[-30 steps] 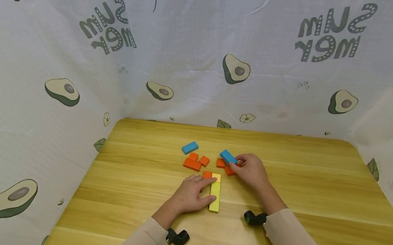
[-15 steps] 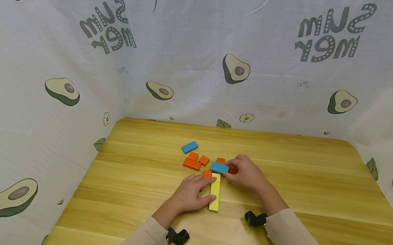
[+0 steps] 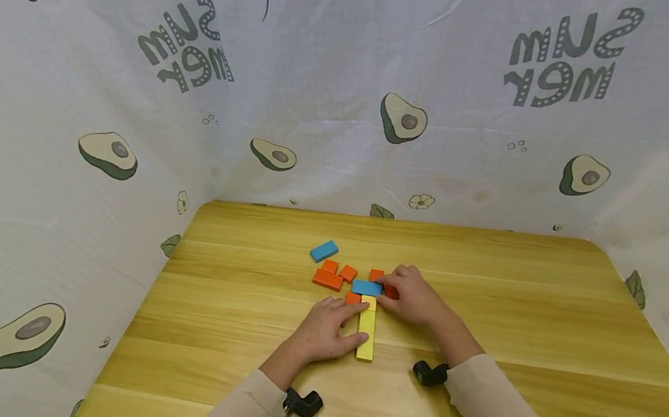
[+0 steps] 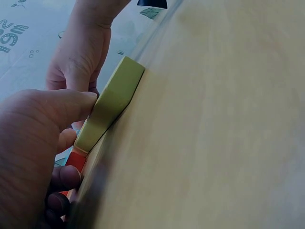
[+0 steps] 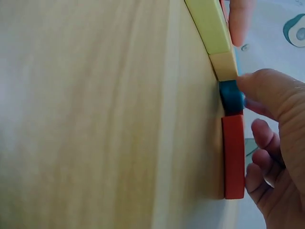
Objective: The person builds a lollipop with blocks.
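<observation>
In the head view my right hand (image 3: 414,299) pinches a blue rectangular block (image 3: 365,288) by its right end. The block lies crosswise against the top of a pale yellow square block (image 3: 371,301) and beside a small orange block (image 3: 352,298). My left hand (image 3: 320,331) rests with its index finger on the pale block and its thumb on a long yellow block (image 3: 364,349) below. The right wrist view shows the thumb right at the end of the blue block (image 5: 231,98), between the pale block (image 5: 224,65) and a red-orange block (image 5: 233,157).
Behind lie a second blue block (image 3: 324,251), a long orange block (image 3: 328,279) and small orange blocks (image 3: 348,274). Another orange block (image 3: 376,275) sits just behind the held one. The wooden table (image 3: 473,403) is backed by a white printed cloth (image 3: 338,64).
My right hand has brought the blue block left and toward me, turning it from slanted to crosswise at the top of the yellow blocks. The left hand has stayed in place.
</observation>
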Tool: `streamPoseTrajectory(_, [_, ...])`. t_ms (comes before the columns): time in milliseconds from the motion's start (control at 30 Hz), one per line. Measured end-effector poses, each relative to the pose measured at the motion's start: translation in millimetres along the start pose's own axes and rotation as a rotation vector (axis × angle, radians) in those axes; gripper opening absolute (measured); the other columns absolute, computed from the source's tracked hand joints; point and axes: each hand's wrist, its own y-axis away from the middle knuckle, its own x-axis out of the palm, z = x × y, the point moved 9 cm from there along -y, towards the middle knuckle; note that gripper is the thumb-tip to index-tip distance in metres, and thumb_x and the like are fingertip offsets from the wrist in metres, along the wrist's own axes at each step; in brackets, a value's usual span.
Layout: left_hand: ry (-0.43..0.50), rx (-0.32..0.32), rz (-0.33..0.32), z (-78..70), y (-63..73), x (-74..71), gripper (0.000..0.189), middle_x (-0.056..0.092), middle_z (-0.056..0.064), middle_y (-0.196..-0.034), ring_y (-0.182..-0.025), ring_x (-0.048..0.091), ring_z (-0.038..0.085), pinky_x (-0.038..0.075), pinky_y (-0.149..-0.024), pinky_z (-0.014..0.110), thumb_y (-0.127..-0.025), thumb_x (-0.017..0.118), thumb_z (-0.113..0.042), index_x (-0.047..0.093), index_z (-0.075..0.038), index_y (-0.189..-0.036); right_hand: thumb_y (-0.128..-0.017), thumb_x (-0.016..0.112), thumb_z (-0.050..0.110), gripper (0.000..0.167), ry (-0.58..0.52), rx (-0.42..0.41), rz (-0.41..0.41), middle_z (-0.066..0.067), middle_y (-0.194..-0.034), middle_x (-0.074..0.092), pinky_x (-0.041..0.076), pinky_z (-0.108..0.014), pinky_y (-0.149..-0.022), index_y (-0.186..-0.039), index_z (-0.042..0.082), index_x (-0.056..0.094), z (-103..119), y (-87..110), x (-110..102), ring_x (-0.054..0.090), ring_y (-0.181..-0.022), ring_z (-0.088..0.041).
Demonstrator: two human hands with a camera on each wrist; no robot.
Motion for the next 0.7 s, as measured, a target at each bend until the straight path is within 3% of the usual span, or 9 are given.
streamPoseTrajectory(233, [-0.018, 0.005, -0.005, -1.1, 0.4, -0.5, 0.058, 0.066, 0.0, -0.12, -0.105, 0.056, 0.016, 0.047, -0.096, 0.037, -0.098, 0.057, -0.055, 0.053, -0.029, -0.15, -0.09, 0.079, 0.029, 0.033, -0.007, 0.044, -0.012, -0.007, -0.108, 0.061, 0.048, -0.039, -0.084, -0.118, 0.014, 0.073, -4.8, -0.3, 2.6, 0.049, -0.099, -0.025])
streamPoseTrajectory(533, [-0.014, 0.004, -0.002, -0.6, -0.1, -0.1, 0.059, 0.066, 0.001, -0.125, -0.107, 0.057, 0.017, 0.047, -0.098, 0.038, -0.098, 0.056, -0.057, 0.052, -0.031, -0.151, -0.091, 0.078, 0.026, 0.033, 0.042, -0.061, -0.018, -0.002, -0.097, 0.059, 0.04, -0.03, -0.075, -0.124, 0.019, 0.076, 0.1, 0.9, 2.9, 0.044, -0.09, -0.019])
streamPoseTrajectory(700, [-0.015, 0.006, -0.003, -0.6, 0.2, 0.0, 0.059, 0.066, 0.001, -0.128, -0.11, 0.058, 0.018, 0.047, -0.1, 0.039, -0.098, 0.056, -0.056, 0.052, -0.031, -0.151, -0.091, 0.077, 0.023, 0.032, 0.025, -0.067, -0.02, -0.001, -0.097, 0.059, 0.039, -0.03, -0.075, -0.123, 0.018, 0.077, -1.7, 2.9, 2.2, 0.043, -0.09, -0.018])
